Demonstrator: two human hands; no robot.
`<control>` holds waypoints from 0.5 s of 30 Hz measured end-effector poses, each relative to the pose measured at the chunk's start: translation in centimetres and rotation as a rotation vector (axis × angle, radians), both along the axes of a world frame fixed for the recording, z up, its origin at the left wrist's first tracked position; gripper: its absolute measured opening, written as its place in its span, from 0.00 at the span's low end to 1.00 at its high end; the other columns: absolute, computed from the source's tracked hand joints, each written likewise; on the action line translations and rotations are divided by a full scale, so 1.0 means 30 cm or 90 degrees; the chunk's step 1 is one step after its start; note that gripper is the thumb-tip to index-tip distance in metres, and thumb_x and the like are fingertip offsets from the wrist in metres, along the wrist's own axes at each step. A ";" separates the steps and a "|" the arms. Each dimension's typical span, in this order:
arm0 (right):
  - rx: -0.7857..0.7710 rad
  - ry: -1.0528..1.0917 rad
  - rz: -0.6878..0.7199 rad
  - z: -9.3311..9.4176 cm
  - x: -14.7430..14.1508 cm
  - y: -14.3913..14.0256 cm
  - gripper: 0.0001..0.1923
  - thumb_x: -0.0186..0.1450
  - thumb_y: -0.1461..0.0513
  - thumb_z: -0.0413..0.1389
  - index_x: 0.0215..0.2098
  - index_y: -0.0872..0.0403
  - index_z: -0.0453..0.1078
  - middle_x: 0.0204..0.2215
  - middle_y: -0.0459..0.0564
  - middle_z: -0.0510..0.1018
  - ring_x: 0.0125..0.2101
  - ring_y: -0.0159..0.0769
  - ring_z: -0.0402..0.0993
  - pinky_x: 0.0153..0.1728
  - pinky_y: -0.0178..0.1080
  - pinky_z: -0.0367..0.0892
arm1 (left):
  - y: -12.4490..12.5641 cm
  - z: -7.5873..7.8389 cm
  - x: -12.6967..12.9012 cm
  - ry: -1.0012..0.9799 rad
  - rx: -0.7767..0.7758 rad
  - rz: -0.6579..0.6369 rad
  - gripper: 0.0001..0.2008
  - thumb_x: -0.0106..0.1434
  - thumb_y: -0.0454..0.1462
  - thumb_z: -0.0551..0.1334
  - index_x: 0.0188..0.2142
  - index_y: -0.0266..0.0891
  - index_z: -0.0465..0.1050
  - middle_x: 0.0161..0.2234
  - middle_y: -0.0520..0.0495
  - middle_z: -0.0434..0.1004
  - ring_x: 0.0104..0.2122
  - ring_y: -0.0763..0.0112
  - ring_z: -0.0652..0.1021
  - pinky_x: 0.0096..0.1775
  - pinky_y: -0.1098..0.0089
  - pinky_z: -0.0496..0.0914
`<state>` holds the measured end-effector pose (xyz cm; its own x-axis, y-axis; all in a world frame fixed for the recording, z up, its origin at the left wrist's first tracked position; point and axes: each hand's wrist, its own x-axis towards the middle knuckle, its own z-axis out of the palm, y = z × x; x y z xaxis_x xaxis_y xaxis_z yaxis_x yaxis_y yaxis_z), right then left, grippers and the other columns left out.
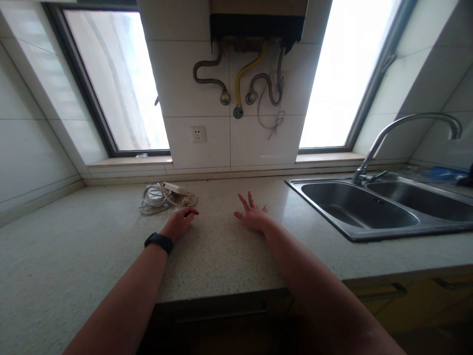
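Note:
My left hand (179,222), with a dark band (158,241) on its wrist, is low over the pale speckled countertop (218,261). Its fingers bend loosely to the right, thumb and fingers slightly apart, and nothing shows in them. Just behind it lies a white power strip (176,189) with its coiled white cord (151,204); whether the hand touches them I cannot tell. My right hand (251,215) is to the right of these, palm down over the counter, fingers spread and holding nothing.
A double steel sink (354,235) with a curved faucet (377,143) is set into the counter on the right. On the back wall are a socket (198,134), a yellow gas hose (244,74) and grey hoses below a heater (258,24). Drawers (384,293) line the front.

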<state>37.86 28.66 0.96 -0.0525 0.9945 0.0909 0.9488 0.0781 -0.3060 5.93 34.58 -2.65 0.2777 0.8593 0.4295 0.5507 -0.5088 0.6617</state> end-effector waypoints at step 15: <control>-0.016 -0.020 0.023 -0.014 0.007 0.009 0.40 0.67 0.35 0.33 0.71 0.35 0.25 0.71 0.49 0.44 0.69 0.60 0.33 0.54 0.78 0.22 | -0.002 0.001 -0.002 0.005 0.004 -0.003 0.18 0.62 0.45 0.55 0.43 0.38 0.78 0.28 0.49 0.72 0.29 0.67 0.71 0.32 0.70 0.63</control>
<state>38.06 28.94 0.54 -0.0910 0.9938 0.0639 0.9545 0.1054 -0.2790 5.87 34.52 -2.62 0.2855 0.8552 0.4326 0.5533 -0.5156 0.6542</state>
